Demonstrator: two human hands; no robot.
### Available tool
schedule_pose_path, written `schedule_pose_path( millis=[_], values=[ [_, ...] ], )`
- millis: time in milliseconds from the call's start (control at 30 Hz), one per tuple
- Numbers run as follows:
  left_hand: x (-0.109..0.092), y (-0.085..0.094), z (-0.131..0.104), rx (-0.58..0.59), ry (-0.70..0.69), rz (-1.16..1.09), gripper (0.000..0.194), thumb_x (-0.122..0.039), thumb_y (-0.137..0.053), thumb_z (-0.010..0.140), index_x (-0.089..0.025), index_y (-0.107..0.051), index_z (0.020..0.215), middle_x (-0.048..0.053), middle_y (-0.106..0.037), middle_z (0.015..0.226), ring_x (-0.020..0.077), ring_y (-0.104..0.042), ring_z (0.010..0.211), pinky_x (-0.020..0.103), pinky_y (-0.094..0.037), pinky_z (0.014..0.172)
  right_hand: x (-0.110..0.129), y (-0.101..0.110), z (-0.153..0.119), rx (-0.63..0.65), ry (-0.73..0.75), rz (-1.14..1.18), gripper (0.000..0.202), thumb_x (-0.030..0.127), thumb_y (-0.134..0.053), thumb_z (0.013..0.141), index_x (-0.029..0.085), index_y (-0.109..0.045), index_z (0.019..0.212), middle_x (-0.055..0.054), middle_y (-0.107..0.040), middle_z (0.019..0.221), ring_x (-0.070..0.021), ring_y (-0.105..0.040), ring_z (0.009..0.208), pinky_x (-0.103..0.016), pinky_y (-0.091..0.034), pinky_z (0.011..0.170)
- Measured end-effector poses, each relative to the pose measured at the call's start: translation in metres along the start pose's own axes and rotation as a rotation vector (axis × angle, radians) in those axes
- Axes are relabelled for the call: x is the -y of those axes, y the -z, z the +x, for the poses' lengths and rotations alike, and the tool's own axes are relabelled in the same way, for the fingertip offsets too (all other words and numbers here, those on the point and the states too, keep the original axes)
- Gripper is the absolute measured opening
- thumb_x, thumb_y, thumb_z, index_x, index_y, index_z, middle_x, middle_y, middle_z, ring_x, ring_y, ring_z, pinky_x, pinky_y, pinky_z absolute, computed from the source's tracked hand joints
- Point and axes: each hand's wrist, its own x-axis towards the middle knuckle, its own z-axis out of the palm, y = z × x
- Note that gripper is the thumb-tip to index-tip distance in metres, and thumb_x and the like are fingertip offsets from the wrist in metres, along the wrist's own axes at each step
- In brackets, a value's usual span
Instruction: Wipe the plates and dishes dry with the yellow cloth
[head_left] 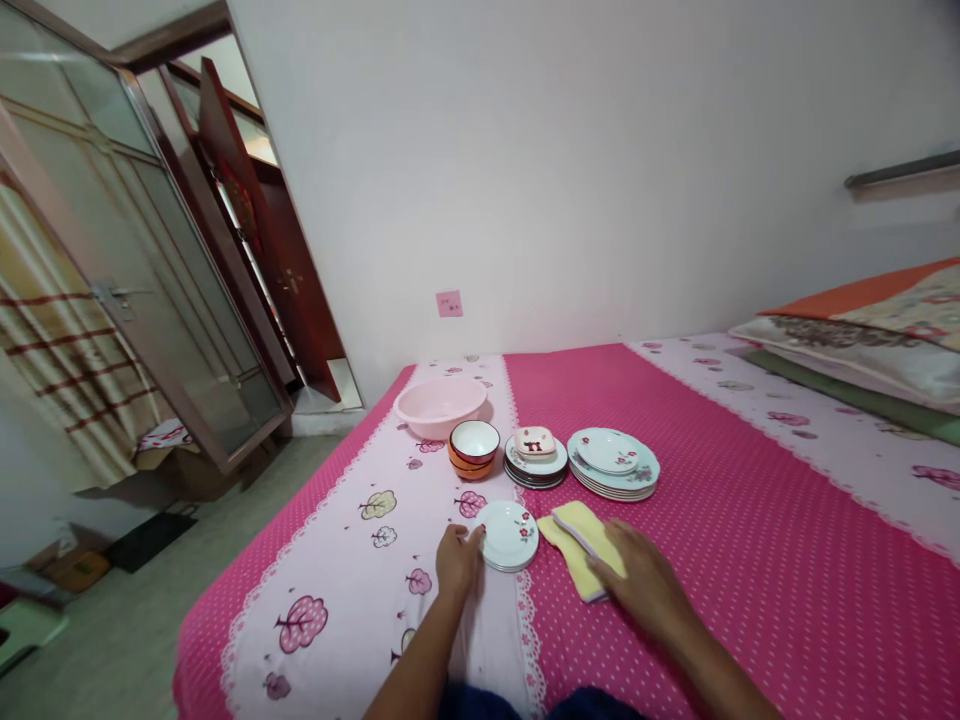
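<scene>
My left hand [457,562] is at the left rim of a small stack of white saucers with red flowers [507,535], its thumb over the edge and its fingers curled at the side. A folded yellow cloth [581,540] is gripped in my right hand [641,580], just right of the saucers. Behind them stand stacked bowls [474,440], white inside with orange-brown outsides. Beside these sits a stack of dark-edged plates [536,470] with a small pink square dish [534,443] on top. Farther right, large floral plates [637,480] carry a smaller flowered plate [606,450].
A pink basin [441,407] stands at the back left, near the wall. Everything lies on a bed with a pink patterned sheet [750,560]. Folded bedding [862,340] is piled at the right. A glass-paned door [135,220] stands at the left.
</scene>
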Motion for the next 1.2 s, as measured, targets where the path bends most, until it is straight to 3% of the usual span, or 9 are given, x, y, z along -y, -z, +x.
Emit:
schedule_pose_path(
  millis=[133,233,367,533,633,767,900,1000,1200],
  values=[
    [-0.013,-0.020,-0.003,-0.005,0.017,0.209,0.027,-0.039,-0.068,0.094,-0.016,-0.067,0.107,0.005,-0.070,0.105,0.0195,-0.067,0.093,0.041,-0.058,0.085,0.029,-0.040,-0.001,0.060,-0.023,-0.035,0.073,0.044,-0.073,0.077,0.011,-0.060,0.140,-0.023,-0.058,0.148,-0.0420,-0.050,0.140,-0.058,-0.038,0.114],
    [-0.017,-0.025,-0.008,-0.027,-0.006,0.285,0.028,-0.039,-0.068,0.094,-0.016,-0.066,0.110,0.006,-0.069,0.111,0.0209,-0.066,0.098,0.043,-0.057,0.088,0.041,-0.050,-0.011,0.047,-0.023,-0.056,0.066,0.023,-0.067,0.079,0.015,-0.057,0.144,-0.019,-0.054,0.153,-0.0406,-0.043,0.145,-0.061,-0.031,0.115],
    [-0.021,-0.025,-0.010,-0.066,-0.041,0.299,0.029,-0.040,-0.067,0.095,-0.017,-0.066,0.111,0.007,-0.067,0.114,0.0208,-0.065,0.098,0.043,-0.057,0.087,0.030,-0.033,-0.012,0.034,-0.017,-0.040,0.058,0.007,-0.052,0.081,0.015,-0.061,0.138,-0.017,-0.064,0.142,-0.0337,-0.056,0.132,-0.048,-0.044,0.105],
    [-0.031,-0.021,-0.012,-0.072,-0.075,0.237,0.026,-0.040,-0.066,0.095,-0.016,-0.066,0.106,0.005,-0.068,0.106,0.0194,-0.065,0.093,0.041,-0.056,0.085,0.008,-0.002,-0.013,0.036,-0.024,0.003,0.040,0.021,-0.045,0.092,0.014,-0.067,0.125,-0.014,-0.074,0.115,-0.0278,-0.069,0.103,-0.037,-0.052,0.089],
    [-0.039,-0.019,-0.016,-0.072,-0.094,0.160,0.025,-0.040,-0.066,0.095,-0.017,-0.065,0.105,0.004,-0.068,0.102,0.0183,-0.065,0.089,0.039,-0.056,0.083,0.006,0.005,-0.025,0.065,-0.016,0.013,0.035,0.021,-0.050,0.086,0.019,-0.071,0.113,-0.010,-0.076,0.105,-0.0279,-0.069,0.095,-0.037,-0.051,0.085],
    [-0.047,-0.016,-0.024,-0.067,-0.086,0.018,0.025,-0.039,-0.065,0.095,-0.017,-0.063,0.105,0.001,-0.066,0.091,0.0158,-0.063,0.077,0.036,-0.055,0.076,0.020,0.000,-0.036,0.085,-0.025,0.056,0.033,0.020,-0.061,0.073,0.019,-0.072,0.104,-0.013,-0.074,0.108,-0.0338,-0.065,0.103,-0.042,-0.049,0.088],
    [-0.047,0.000,-0.039,-0.067,-0.019,-0.165,0.030,-0.039,-0.069,0.087,-0.017,-0.063,0.106,0.003,-0.069,0.086,0.0197,-0.065,0.077,0.036,-0.054,0.074,0.038,-0.008,-0.037,0.086,-0.072,0.190,0.039,0.024,-0.068,0.065,0.018,-0.072,0.104,-0.019,-0.072,0.119,-0.0420,-0.060,0.116,-0.052,-0.045,0.097],
    [-0.039,0.024,-0.058,-0.059,0.086,-0.313,0.034,-0.042,-0.069,0.082,-0.018,-0.066,0.106,0.009,-0.074,0.089,0.0263,-0.070,0.086,0.038,-0.057,0.074,0.037,0.001,-0.032,0.088,-0.136,0.365,0.034,0.027,-0.062,0.072,0.018,-0.073,0.104,-0.018,-0.073,0.115,-0.0384,-0.063,0.114,-0.051,-0.044,0.102],
    [-0.020,0.078,-0.116,0.111,0.384,-0.548,0.038,-0.044,-0.078,0.069,-0.018,-0.074,0.097,0.015,-0.079,0.090,0.0367,-0.075,0.086,0.049,-0.061,0.072,0.011,0.041,-0.030,0.171,-0.412,0.833,0.051,0.056,-0.050,0.088,0.016,-0.072,0.110,-0.015,-0.080,0.100,-0.0301,-0.075,0.082,-0.040,-0.059,0.074]
  ],
)
